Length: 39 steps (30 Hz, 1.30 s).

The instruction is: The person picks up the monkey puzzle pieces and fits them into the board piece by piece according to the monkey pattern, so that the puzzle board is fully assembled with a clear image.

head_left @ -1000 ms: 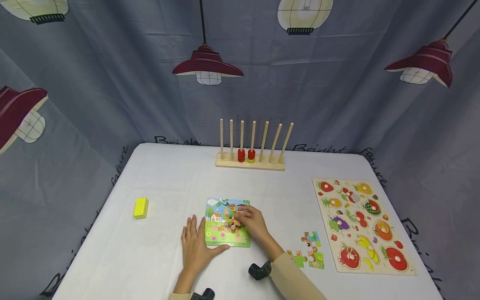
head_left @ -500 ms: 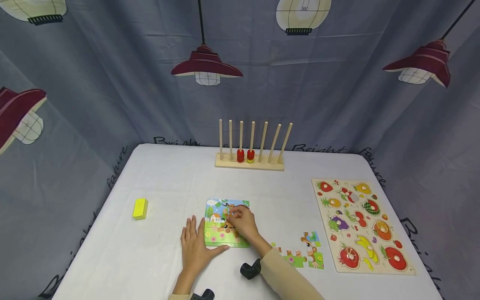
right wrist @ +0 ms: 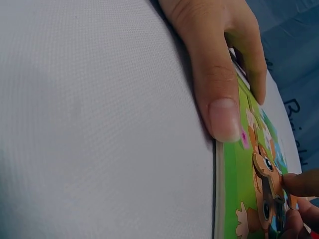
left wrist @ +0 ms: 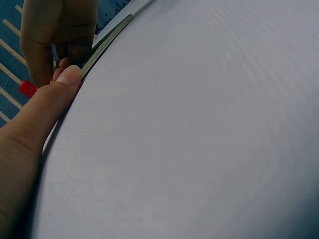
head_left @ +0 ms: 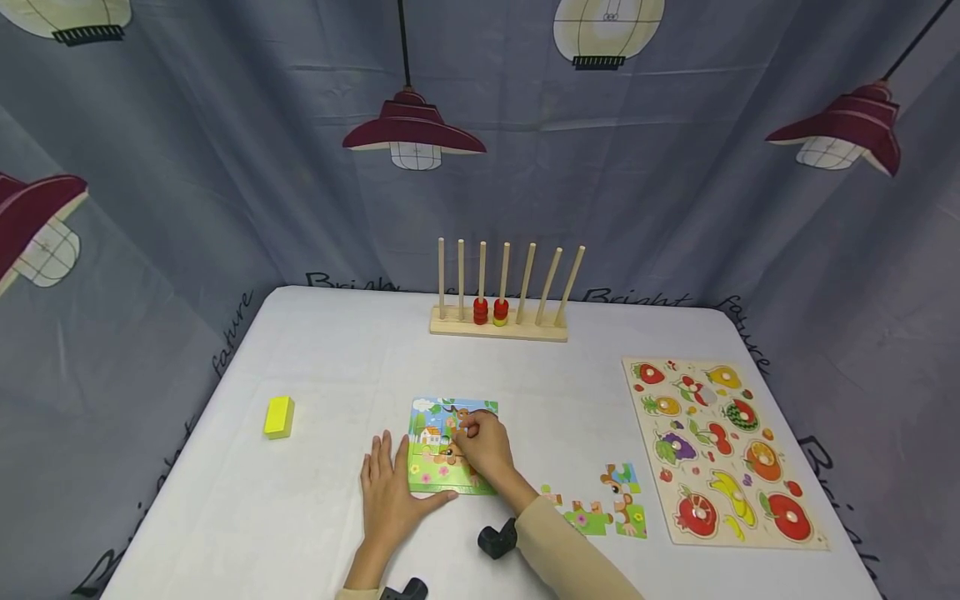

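Note:
A picture puzzle board (head_left: 442, 479) with a house, flowers and animals lies mid-table. My left hand (head_left: 392, 492) rests at its left and front edges, fingers spread and thumb straight; the right wrist view shows that thumb (right wrist: 219, 107) against the edge. Over the board, my right hand (head_left: 487, 450) pinches a puzzle piece (right wrist: 266, 172) with an animal's face, tilted above the picture. The hand hides the board's right part from the head view. To the right lie loose puzzle pieces: a green one (head_left: 588, 522), a pair with an animal (head_left: 626, 500), and a small one (head_left: 551, 495) near the right sleeve.
A wooden rack (head_left: 498, 329) with upright pegs and red and yellow beads stands at the back. A fruit puzzle board (head_left: 723, 454) lies at the right. On the left sits a yellow block (head_left: 279, 417). A grey curtain hangs behind the table.
My right hand has moved left over the board with the piece, then stayed nearly still. Loose pieces near the right sleeve came into view. The left hand has kept its place.

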Motion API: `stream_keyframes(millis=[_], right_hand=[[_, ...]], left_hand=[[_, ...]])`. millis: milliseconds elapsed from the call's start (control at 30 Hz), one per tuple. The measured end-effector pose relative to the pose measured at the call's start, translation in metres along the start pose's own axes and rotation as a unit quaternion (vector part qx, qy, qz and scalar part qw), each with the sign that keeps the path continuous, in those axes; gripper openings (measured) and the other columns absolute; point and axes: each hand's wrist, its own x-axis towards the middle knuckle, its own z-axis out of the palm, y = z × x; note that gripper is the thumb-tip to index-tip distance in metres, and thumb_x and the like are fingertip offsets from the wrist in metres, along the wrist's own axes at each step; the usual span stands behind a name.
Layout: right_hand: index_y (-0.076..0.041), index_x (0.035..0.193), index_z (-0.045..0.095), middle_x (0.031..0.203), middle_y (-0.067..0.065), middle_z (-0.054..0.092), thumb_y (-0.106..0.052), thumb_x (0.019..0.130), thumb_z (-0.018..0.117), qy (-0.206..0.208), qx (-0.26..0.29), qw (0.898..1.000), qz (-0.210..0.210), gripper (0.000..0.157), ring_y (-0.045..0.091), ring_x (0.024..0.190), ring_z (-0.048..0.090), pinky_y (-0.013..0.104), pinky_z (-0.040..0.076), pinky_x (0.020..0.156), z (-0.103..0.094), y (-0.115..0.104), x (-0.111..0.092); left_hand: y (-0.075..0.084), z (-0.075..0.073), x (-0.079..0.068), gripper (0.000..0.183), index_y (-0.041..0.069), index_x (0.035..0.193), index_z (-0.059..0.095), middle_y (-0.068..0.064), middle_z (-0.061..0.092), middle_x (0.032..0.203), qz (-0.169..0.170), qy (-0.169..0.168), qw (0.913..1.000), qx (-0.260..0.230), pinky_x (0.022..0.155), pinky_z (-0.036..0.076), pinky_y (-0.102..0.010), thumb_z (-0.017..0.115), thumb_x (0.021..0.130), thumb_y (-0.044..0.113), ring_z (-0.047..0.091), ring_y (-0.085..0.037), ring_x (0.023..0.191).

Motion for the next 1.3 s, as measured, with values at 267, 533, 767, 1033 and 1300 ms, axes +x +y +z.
stream_keyframes(millis=[267, 533, 767, 1033, 1300], right_hand=[[-0.006, 0.082, 0.064, 0.065, -0.001, 0.050, -0.014, 0.073, 0.073, -0.007, -0.034, 0.999, -0.020, 0.015, 0.007, 0.055, 0.040, 0.017, 0.033, 0.046, -0.001, 0.002, 0.001], [-0.006, 0.087, 0.064, 0.070, -0.001, 0.053, -0.019, 0.075, 0.072, -0.008, -0.057, 0.997, -0.048, 0.019, 0.008, 0.061, 0.041, 0.017, 0.034, 0.052, 0.001, 0.005, 0.000], [-0.008, 0.084, 0.062, 0.078, 0.001, 0.051, -0.022, 0.076, 0.072, 0.013, -0.081, 0.995, -0.058, 0.019, 0.008, 0.067, 0.042, 0.017, 0.036, 0.057, 0.003, 0.005, -0.005], [-0.008, 0.087, 0.063, 0.085, 0.001, 0.053, -0.023, 0.077, 0.071, 0.017, -0.086, 0.995, -0.053, 0.020, 0.009, 0.073, 0.046, 0.020, 0.041, 0.064, 0.004, 0.006, -0.007], [-0.012, 0.086, 0.064, 0.089, -0.001, 0.055, -0.021, 0.081, 0.066, 0.049, -0.110, 0.985, -0.120, 0.011, 0.007, 0.073, 0.052, 0.019, 0.046, 0.062, 0.005, 0.008, -0.015]], left_hand=[[0.000, 0.000, 0.000, 0.119, 0.007, 0.139, 0.036, -0.023, 0.024, 0.147, 0.002, 0.003, 1.0000, 0.002, 0.112, 0.008, -0.049, 0.060, 0.049, 0.082, 0.013, -0.037, 0.139], [0.000, -0.001, 0.000, 0.118, 0.007, 0.138, 0.036, -0.023, 0.025, 0.146, 0.006, 0.007, 0.9999, 0.007, 0.112, 0.009, -0.049, 0.060, 0.049, 0.082, 0.014, -0.036, 0.139], [0.000, 0.000, 0.000, 0.119, 0.007, 0.139, 0.036, -0.023, 0.024, 0.147, 0.004, 0.003, 1.0000, 0.003, 0.112, 0.009, -0.049, 0.061, 0.049, 0.081, 0.013, -0.037, 0.139], [0.000, 0.000, -0.001, 0.119, 0.006, 0.138, 0.036, -0.024, 0.024, 0.147, 0.004, 0.004, 1.0000, 0.003, 0.112, 0.009, -0.049, 0.061, 0.049, 0.081, 0.013, -0.037, 0.139], [0.000, 0.001, 0.000, 0.119, 0.006, 0.136, 0.039, -0.024, 0.027, 0.145, 0.010, 0.024, 0.9997, 0.002, 0.110, 0.012, -0.050, 0.062, 0.047, 0.081, 0.018, -0.039, 0.137]])
